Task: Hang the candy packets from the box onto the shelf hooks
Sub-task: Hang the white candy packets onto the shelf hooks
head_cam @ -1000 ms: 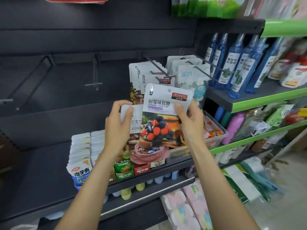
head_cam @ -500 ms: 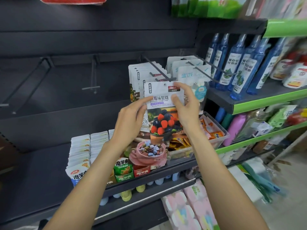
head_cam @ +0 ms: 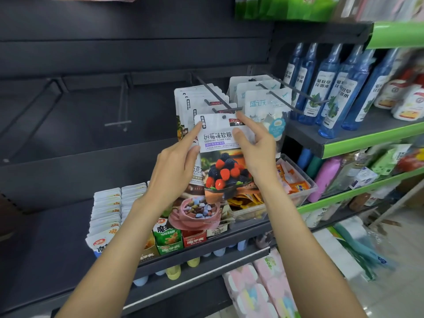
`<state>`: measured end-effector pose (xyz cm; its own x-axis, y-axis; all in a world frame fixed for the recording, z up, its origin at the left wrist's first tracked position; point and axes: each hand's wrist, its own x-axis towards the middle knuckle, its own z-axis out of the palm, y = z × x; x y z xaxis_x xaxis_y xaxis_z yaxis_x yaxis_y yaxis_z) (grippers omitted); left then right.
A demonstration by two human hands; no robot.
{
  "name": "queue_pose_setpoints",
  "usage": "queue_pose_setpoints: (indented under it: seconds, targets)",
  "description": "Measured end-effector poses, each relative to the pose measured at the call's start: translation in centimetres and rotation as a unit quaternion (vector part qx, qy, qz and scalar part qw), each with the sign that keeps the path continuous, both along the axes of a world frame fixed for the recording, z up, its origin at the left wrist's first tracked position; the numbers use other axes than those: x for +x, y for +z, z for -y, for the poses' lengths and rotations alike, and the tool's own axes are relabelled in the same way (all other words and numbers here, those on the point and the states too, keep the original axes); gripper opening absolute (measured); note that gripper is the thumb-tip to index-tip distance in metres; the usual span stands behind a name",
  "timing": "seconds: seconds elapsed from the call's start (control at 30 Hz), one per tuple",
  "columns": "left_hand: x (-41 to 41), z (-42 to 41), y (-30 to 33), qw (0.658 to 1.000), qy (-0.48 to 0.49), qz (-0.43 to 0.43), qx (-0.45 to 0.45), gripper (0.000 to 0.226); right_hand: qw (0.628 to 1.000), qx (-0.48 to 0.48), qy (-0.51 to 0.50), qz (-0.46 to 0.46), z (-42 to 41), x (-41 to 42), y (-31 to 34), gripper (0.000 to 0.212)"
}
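A white raspberry candy packet [head_cam: 220,154] with berries pictured on it is held up in front of a shelf hook [head_cam: 213,92]. Its punched hole sits just below the hook's front end. My left hand [head_cam: 174,171] pinches the packet's left edge, forefinger stretched to the top left corner. My right hand [head_cam: 254,150] pinches the right side, forefinger at the top edge near the hole. Several like packets [head_cam: 192,99] hang behind on the same hook. A clear plastic box [head_cam: 300,191] with orange packets sits on the shelf at the right.
Another hook [head_cam: 275,90] to the right carries white and blue packets. Bare hooks [head_cam: 121,104] stick out of the dark back panel at the left. Snack packs [head_cam: 107,212] stand on the lower shelf. Blue bottles [head_cam: 328,88] fill the green-edged shelf at the right.
Both hands have lifted the raspberry packet from chest height up to the hook's tip. My left forefinger has stretched up to the packet's top corner.
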<state>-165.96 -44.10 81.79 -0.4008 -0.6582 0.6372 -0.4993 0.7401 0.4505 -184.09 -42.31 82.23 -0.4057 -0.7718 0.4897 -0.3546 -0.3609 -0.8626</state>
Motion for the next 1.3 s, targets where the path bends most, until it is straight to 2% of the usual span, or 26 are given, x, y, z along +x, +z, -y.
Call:
queue_pose_setpoints:
  seconds: [0.13,0.23,0.43,0.5,0.57,0.63,0.73,0.8,0.9,1.0,1.13,1.3]
  targets:
    - [-0.1,0.7,-0.1,0.998,0.026,0.004,0.048,0.049,0.998,0.015,-0.033,-0.056,0.6,0.0,-0.4,0.037]
    - [-0.5,1.9,0.3,0.996,0.049,0.019,0.076,0.049,0.985,0.008,-0.082,-0.149,2.6,0.1,-0.5,0.035]
    - [0.4,3.1,-0.1,0.984,0.102,0.135,0.065,0.048,0.954,-0.054,-0.140,-0.260,6.0,-0.1,-1.2,0.034]
    - [2.1,2.4,-0.9,0.984,0.114,0.126,0.053,0.044,0.944,-0.057,-0.163,-0.282,6.6,0.1,-1.4,0.035]
    - [3.7,1.3,-1.5,0.993,0.090,0.074,0.024,0.036,0.936,-0.052,-0.192,-0.290,6.7,0.4,-1.6,0.036]
    - [4.5,0.1,-1.5,0.998,0.051,0.015,0.032,0.030,0.953,-0.051,-0.175,-0.243,5.0,0.8,-1.8,0.037]
    - [4.2,-0.9,-0.5,0.992,0.023,-0.092,0.080,0.023,0.997,-0.018,-0.049,-0.064,-0.5,1.3,-2.1,0.023]
    - [3.1,-1.1,0.2,0.984,0.019,-0.151,0.094,0.019,0.999,0.026,0.029,0.027,-4.2,2.1,-2.0,0.025]
    - [0.7,-1.2,0.9,0.971,0.001,-0.206,0.124,0.015,0.992,0.070,0.055,0.085,-6.6,2.6,-2.3,0.030]
    - [-1.6,-1.3,1.4,0.957,-0.051,-0.232,0.168,0.013,0.984,0.034,0.058,0.167,-6.8,1.7,-1.7,0.017]
    - [-2.9,0.1,1.8,0.928,-0.087,-0.283,0.228,0.022,0.990,-0.004,0.045,0.135,-6.0,-0.5,-0.9,0.026]
    - [-3.7,2.0,1.8,0.934,-0.047,-0.296,0.195,0.024,0.995,0.026,0.075,0.058,-5.0,-2.1,-0.5,0.029]
